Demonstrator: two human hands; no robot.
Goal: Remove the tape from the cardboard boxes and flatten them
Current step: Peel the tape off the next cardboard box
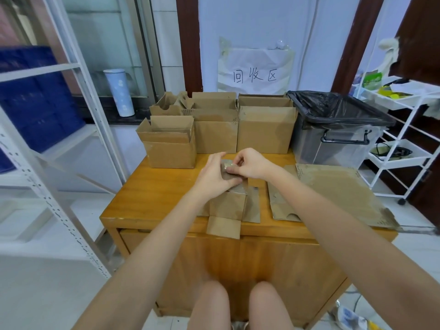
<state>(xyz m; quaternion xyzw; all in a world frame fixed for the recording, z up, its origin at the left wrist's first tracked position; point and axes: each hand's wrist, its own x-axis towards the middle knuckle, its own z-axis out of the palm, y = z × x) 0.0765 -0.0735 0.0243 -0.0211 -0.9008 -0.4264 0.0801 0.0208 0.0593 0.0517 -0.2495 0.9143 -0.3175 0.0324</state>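
On the wooden table [152,186], both hands work a small flattened box [228,206] at its near edge: left hand [215,175] grips the top flap, right hand [250,163] pinches a tape scrap [226,166]. Behind, open boxes [214,129] show nothing inside; the black-lined bin [333,129] stands right of them
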